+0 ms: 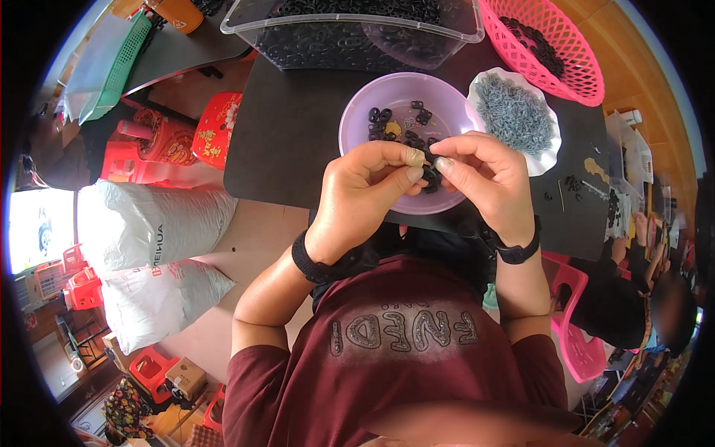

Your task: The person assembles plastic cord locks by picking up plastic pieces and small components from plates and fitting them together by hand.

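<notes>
Over the near side of a light purple basin (351,119), my two hands meet, fingertips almost touching. My left hand (365,179) pinches with thumb and index finger, and a pale wrap covers its index fingertip. My right hand (484,175) pinches from the other side. Between them is a small black looped part (430,177); its exact kind and how the two hands share it are partly hidden by the fingers. Several small black ring-shaped pieces (380,115) lie in the basin. Beside it on the right, a white wavy-edged dish (541,162) holds a heap of small grey-blue pieces (514,112).
A clear bin (328,37) full of black parts stands behind the basin. A pink lattice basket (581,67) with black pieces is at the far right of the dark table (275,149). White sacks (156,223) and a red stool (218,130) stand left; another person sits right.
</notes>
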The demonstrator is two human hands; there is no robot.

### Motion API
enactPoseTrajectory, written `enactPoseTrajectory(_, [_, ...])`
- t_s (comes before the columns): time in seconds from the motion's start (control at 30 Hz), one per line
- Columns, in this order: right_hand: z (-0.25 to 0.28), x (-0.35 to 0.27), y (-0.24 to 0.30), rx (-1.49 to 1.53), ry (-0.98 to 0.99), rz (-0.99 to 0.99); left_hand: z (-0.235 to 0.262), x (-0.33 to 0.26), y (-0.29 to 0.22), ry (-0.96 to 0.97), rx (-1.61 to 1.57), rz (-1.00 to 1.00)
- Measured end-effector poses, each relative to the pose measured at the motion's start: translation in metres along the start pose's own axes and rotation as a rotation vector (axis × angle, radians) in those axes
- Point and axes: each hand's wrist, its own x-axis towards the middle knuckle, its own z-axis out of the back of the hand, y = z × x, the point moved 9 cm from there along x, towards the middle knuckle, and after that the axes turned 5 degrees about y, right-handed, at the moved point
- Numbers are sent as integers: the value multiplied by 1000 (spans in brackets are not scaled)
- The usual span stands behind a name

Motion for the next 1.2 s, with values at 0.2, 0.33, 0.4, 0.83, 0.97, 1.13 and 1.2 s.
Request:
enactPoseTrajectory(0.2, [2,-1,3,-11,-4,19,-1,-1,-1,-14,35,-18])
enactPoseTrajectory(0.33, [1,-1,1,-34,20,7,-1,-1,-2,-21,49,-26])
enactPoseTrajectory(0.4, [0,-1,1,-47,17,5,-1,-1,-2,-20,52,-31])
enactPoseTrajectory(0.83, [-4,0,-3,-62,38,-29,-1,-3,0,-45,4,-75])
enactPoseTrajectory(0.97, [-2,-3,-5,-32,17,-33,-1,-5,-4,-71,-34,-95])
enactPoseTrajectory(1.13, [-7,-8,9,-258,9,196,-1,-6,-6,-79,-75,-113])
enactPoseTrajectory(1.2, [-12,-10,12,-284,-20,224,-1,-6,-7,-87,-103,-116])
